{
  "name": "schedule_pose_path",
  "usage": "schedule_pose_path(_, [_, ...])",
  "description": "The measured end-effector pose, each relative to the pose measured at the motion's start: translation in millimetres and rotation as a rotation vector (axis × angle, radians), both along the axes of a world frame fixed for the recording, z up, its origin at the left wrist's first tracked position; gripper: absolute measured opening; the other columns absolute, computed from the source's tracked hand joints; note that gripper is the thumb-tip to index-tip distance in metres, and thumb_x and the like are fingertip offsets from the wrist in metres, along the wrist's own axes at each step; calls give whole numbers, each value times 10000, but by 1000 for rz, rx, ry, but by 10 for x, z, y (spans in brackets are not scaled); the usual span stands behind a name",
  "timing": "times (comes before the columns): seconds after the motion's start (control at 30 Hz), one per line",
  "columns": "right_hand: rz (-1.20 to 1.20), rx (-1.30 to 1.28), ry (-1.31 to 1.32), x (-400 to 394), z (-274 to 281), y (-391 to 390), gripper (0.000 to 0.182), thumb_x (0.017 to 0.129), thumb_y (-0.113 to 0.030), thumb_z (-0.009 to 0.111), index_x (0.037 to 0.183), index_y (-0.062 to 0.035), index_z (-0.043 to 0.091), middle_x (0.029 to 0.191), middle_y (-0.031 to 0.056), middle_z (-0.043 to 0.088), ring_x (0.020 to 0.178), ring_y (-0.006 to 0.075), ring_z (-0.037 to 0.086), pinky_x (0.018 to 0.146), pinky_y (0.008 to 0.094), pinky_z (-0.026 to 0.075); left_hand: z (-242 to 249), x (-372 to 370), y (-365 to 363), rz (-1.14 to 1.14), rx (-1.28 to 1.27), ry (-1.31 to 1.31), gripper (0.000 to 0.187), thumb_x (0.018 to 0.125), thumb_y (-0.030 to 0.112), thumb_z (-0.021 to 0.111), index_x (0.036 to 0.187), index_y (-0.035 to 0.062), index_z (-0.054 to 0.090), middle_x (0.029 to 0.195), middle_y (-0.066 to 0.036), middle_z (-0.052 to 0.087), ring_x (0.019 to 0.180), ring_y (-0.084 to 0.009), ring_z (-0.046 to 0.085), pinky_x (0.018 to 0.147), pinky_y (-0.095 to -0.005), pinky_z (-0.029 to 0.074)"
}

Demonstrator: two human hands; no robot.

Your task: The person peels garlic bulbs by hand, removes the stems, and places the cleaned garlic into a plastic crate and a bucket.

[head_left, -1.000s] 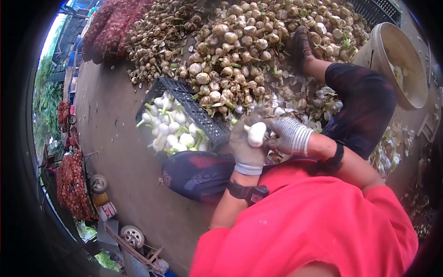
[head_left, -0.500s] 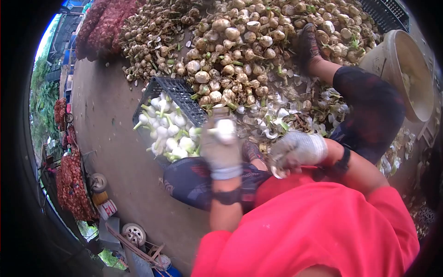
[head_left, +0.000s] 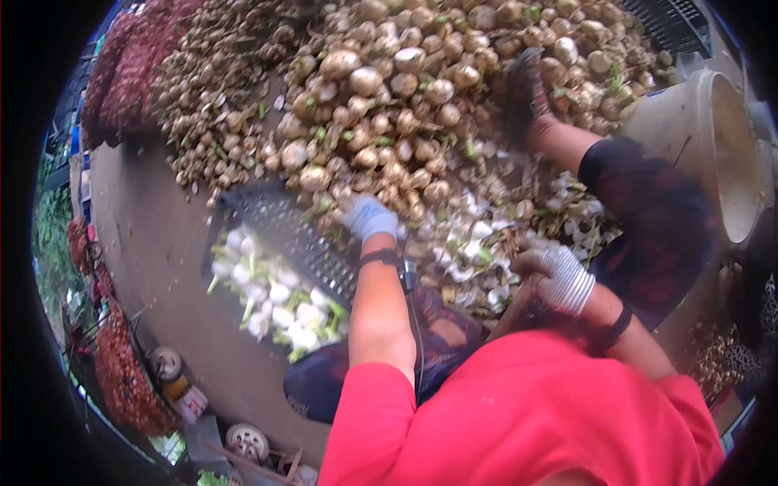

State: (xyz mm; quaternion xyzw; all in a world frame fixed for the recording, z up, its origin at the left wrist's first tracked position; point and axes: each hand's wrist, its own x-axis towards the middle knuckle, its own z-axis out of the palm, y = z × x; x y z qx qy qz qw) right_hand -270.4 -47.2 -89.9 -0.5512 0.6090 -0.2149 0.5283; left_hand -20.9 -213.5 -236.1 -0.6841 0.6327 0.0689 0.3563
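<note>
My left hand [head_left: 369,217], in a pale glove, reaches to the near edge of a heap of unpeeled garlic bulbs [head_left: 381,154]. Its fingers are blurred against the bulbs, so their grip does not show. Close to my right knee is my right hand [head_left: 561,277], gloved too, with its fingers curled. What lies inside those fingers is hidden. To the left of my left forearm stands a dark plastic crate [head_left: 296,231], tilted in view. White peeled garlic bulbs [head_left: 275,296] with green stems lie in it. Loose white peelings [head_left: 466,247] cover the ground between my hands.
A large pale bucket [head_left: 677,121] stands at the right beyond my knee. Another dark crate [head_left: 668,24] is at the upper right. Red net sacks [head_left: 134,73] lie at the upper left. A loaded cart [head_left: 130,368] and loose wheels [head_left: 247,441] stand at the left.
My left hand, which held a white peeled garlic bulb beside the crate, has moved forward to the heap without that bulb. My right hand has shifted right and slightly forward. The view has turned.
</note>
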Motion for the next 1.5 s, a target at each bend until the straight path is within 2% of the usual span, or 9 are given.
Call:
schedule_pose_path(0.4, [-317,168,-540,74,156,-17,350,912,-269,540,1046,41,630,723,35,584,617,89,552,537,241,457,1247,81,782,69,-314,704,593,657,271,756,1132,-10,540,1096,-217,565,978,-366,573,853,-404,472])
schedule_pose_path(0.43, [-279,230,-558,124,65,-4,671,814,-611,551,1074,3,630,715,7,561,599,73,513,488,224,395,1369,32,970,44,-369,847,623,677,265,777,1171,-18,524,1111,-211,554,975,-359,581,857,-400,475])
schedule_pose_path(0.5, [-260,335,-663,241,42,-2,666,800,-629,561,1032,-11,648,675,2,550,579,69,495,486,235,392,1605,-117,1294,38,-369,1124,627,655,173,787,1179,-30,509,1088,-203,549,977,-348,571,873,-389,466])
schedule_pose_path(1.1, [-349,238,-718,161,853,492,169,861,-102,490,770,-2,590,588,35,547,479,99,482,431,244,389,2304,-558,2017,-606,-646,1208,639,554,18,679,1161,-30,486,1035,-213,546,920,-388,572,792,-422,482])
schedule_pose_path(1.2, [-164,124,-868,78,697,594,141,851,-104,507,841,-8,610,616,20,542,493,70,485,431,209,391,2322,-532,2001,830,756,2417,476,872,239,499,1241,-51,426,1066,-203,593,961,-329,603,828,-360,500])
schedule_pose_path(1.23, [6,-50,-890,71,649,616,147,851,-112,511,859,-12,618,626,16,545,500,59,486,433,200,394,1955,-394,2136,420,152,2161,464,941,299,374,1220,-66,437,1025,-217,607,914,-294,628,776,-322,513])
schedule_pose_path(1.3, [40,-289,-706,69,785,594,152,835,-113,522,875,-28,642,646,2,568,527,37,488,456,195,412,2254,-598,2091,1354,612,2345,486,955,356,373,1187,-63,461,1001,-196,615,854,-233,642,702,-280,515])
schedule_pose_path(1.37, [-336,194,-773,86,982,614,174,818,-100,512,896,-20,645,671,3,597,554,52,518,495,219,446,1950,-393,2144,495,-83,1642,498,971,404,326,1178,-21,486,971,-162,616,825,-190,635,674,-264,512])
schedule_pose_path(1.5, [3,48,-424,197,964,613,163,808,-88,509,871,-12,639,676,29,620,580,100,567,529,261,466,2260,-620,2078,127,-512,1857,224,928,190,514,1042,7,575,796,-20,562,685,-86,515,595,-248,431])
